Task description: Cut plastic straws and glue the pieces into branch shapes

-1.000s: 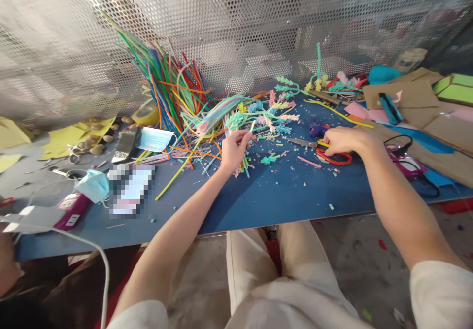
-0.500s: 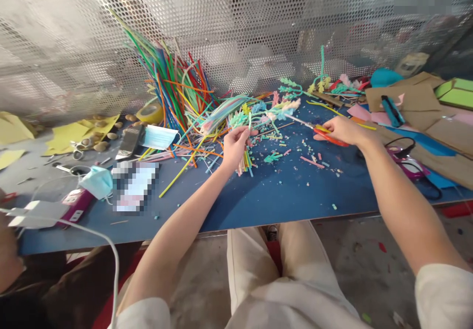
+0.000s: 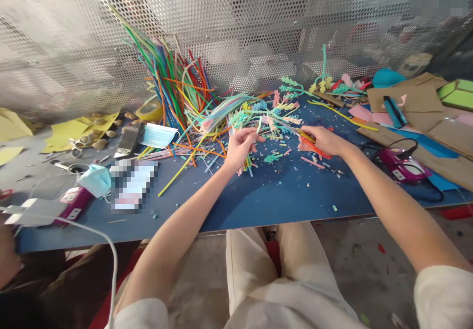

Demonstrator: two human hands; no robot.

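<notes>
My left hand (image 3: 242, 146) pinches a short pale green pipe cleaner piece (image 3: 259, 123) that stands up from the fingertips. In my right hand (image 3: 320, 141) are scissors (image 3: 314, 144) with red-orange and yellow handles, their blades pointing left toward the piece. Behind both hands lie fuzzy pastel sprigs (image 3: 271, 117) in pink, yellow, blue and mint. A mint leaf-shaped piece (image 3: 273, 157) and many small clippings are scattered on the blue table (image 3: 269, 201) between and below the hands.
A tall bundle of coloured pipe cleaners (image 3: 170, 82) leans on the perforated metal screen (image 3: 258, 28). Masks, a phone (image 3: 135, 186) and a power strip (image 3: 74, 203) lie left. Cardboard (image 3: 406, 100) and another purple power strip (image 3: 404, 166) are right. A person's arm shows far left.
My right hand with the scissors has moved left and slightly down, closer to my left hand. My left hand has shifted slightly right, still pinching the piece.
</notes>
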